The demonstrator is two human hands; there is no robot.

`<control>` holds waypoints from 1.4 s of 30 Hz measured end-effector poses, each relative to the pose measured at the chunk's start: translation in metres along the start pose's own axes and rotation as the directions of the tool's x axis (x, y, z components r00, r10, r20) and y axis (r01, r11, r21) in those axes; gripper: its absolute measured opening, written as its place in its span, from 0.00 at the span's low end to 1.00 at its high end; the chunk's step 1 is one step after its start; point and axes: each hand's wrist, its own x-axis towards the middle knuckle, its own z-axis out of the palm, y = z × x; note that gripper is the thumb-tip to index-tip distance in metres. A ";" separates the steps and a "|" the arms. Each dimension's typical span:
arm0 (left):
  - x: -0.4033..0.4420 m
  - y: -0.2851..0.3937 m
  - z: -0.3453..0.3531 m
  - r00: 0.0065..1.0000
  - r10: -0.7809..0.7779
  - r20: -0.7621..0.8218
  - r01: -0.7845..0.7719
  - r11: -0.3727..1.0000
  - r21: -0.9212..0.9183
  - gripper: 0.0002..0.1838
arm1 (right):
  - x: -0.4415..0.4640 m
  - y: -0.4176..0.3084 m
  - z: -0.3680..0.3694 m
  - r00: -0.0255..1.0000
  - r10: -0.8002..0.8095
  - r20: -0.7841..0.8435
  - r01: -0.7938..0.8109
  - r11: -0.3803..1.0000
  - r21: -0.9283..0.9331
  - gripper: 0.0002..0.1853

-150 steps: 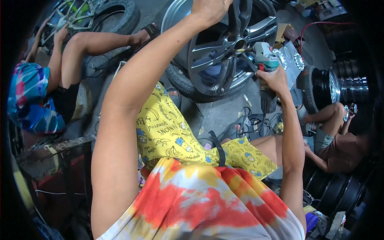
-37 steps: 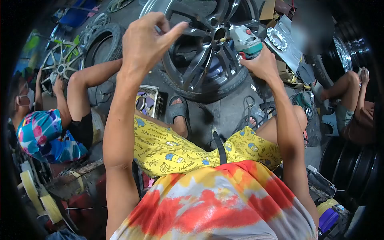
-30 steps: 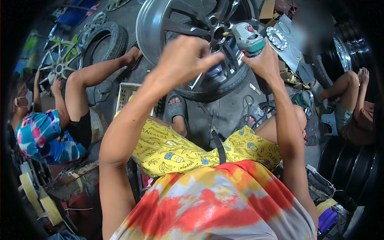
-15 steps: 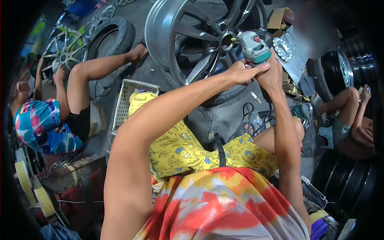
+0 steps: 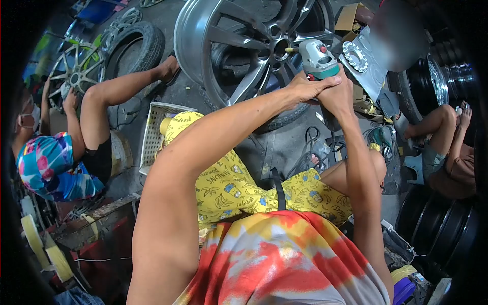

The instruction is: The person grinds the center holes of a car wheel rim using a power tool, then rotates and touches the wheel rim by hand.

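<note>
Both my hands are on a teal-and-grey angle grinder (image 5: pixel 319 60) held out in front of me. My left hand (image 5: pixel 306 87) wraps the near left side of its body, with the thumb laid across toward the other hand. Fingers closed, my right hand (image 5: pixel 339 94) grips the body from the right, and a cord hangs below. A small yellowish bit (image 5: pixel 290 50) sticks out of the grinder's head beside the centre bore of a large grey alloy wheel rim (image 5: pixel 190 46). Whether the bit touches the metal I cannot tell. The rim stands tilted over a tire (image 5: pixel 284 120).
A white plastic basket (image 5: pixel 151 133) stands left of my legs. Cables (image 5: pixel 311 145) lie on the floor. On the left a person (image 5: pixel 58 157) handles another rim (image 5: pixel 76 76); another person (image 5: pixel 452 168) sits at right near black rims (image 5: pixel 432 229). A cardboard box (image 5: pixel 346 23) stands behind.
The rim, grinder and surroundings sit slightly farther left in view, as my head has shifted. My hands keep the same hold, with the bit still near the rim's centre.
</note>
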 end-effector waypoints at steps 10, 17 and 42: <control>-0.012 0.005 -0.011 0.995 -0.095 0.039 0.090 0.989 0.116 0.48 | -0.012 0.015 0.011 0.998 -0.022 0.054 0.014 0.989 0.144 0.29; 0.009 -0.006 -0.021 0.999 -0.036 0.032 0.031 0.991 0.130 0.47 | -0.003 0.012 0.013 0.999 0.035 0.015 -0.036 0.993 0.111 0.33; 0.000 0.005 -0.023 0.993 -0.107 0.051 0.099 0.984 0.147 0.49 | 0.000 0.002 0.015 0.989 0.133 0.065 -0.138 0.987 0.084 0.37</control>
